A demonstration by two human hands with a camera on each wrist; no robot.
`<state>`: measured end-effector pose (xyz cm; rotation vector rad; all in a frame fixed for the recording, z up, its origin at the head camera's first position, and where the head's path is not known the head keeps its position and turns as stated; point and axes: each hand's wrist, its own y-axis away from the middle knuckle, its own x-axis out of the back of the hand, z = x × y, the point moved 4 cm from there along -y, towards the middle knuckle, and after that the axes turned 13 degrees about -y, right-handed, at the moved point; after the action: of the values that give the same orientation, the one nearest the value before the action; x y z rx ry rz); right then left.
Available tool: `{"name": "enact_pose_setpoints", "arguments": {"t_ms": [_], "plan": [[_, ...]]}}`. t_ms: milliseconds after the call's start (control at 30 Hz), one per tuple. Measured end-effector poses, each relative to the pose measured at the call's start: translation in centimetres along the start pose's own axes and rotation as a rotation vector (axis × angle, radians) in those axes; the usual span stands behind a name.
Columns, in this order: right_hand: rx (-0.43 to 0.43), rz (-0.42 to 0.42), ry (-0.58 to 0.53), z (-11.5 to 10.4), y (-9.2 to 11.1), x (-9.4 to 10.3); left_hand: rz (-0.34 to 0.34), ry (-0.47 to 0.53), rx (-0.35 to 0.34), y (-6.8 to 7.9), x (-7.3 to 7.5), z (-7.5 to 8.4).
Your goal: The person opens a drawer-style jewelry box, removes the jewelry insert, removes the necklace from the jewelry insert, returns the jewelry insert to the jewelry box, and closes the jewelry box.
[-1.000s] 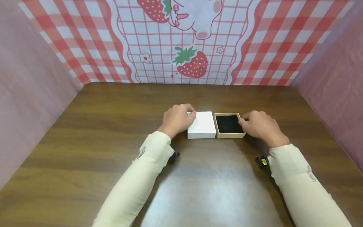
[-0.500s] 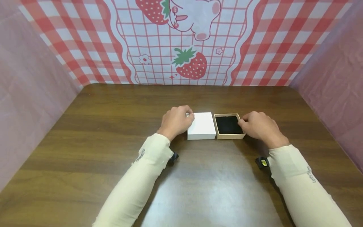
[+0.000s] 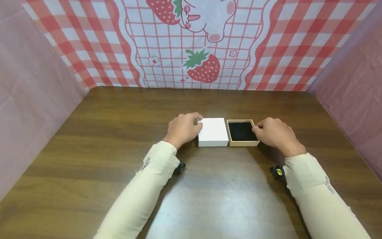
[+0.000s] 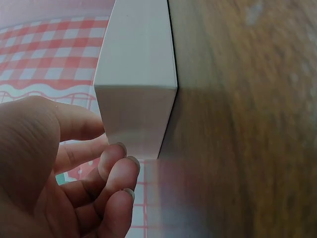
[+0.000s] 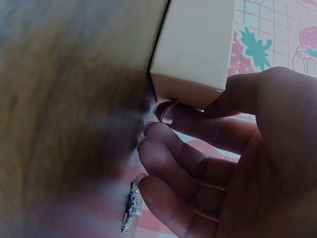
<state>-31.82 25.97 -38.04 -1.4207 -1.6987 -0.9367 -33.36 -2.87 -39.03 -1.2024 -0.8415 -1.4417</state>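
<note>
A white box lid [image 3: 213, 130] lies on the table with its flat top up. My left hand [image 3: 182, 130] is at its left side, fingers loosely bent; in the left wrist view the thumb and fingertips are right at the lid's end wall [image 4: 133, 114]. Close to the right of the lid stands an open tan box base [image 3: 244, 143] with a black pad [image 3: 241, 131] inside. My right hand [image 3: 275, 134] pinches the base's right wall, thumb over the rim and index finger against the outside [image 5: 181, 89].
In the right wrist view a small glittery silver-and-black piece [image 5: 131, 208] shows beyond the fingertips. The brown wooden table [image 3: 119, 109] ends at a red-and-white strawberry cloth [image 3: 179, 66] behind. Pinkish cloths [image 3: 352, 89] hang at both sides.
My left hand has drawn slightly left, its fingers coming off the lid's top. My right hand keeps its grip on the base; lid and base stay side by side.
</note>
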Motion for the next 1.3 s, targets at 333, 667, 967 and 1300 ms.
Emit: {"name": "enact_pose_setpoints", "arguments": {"t_ms": [333,667,967,1300], "plan": [[-0.012,0.002,-0.011,0.09,-0.14,-0.15,-0.046,0.009,-0.013,-0.35,-0.31,-0.14],[-0.012,-0.009,0.015,0.11,-0.24,0.02,-0.116,0.019,0.005,-0.65,-0.91,-0.3],[-0.022,-0.025,-0.002,-0.24,-0.07,-0.16,-0.137,0.034,0.021,-0.65,-0.88,-0.65],[-0.025,-0.044,-0.027,-0.49,-0.07,-0.3,-0.157,0.074,0.023,-0.72,-0.93,-0.72]]}}
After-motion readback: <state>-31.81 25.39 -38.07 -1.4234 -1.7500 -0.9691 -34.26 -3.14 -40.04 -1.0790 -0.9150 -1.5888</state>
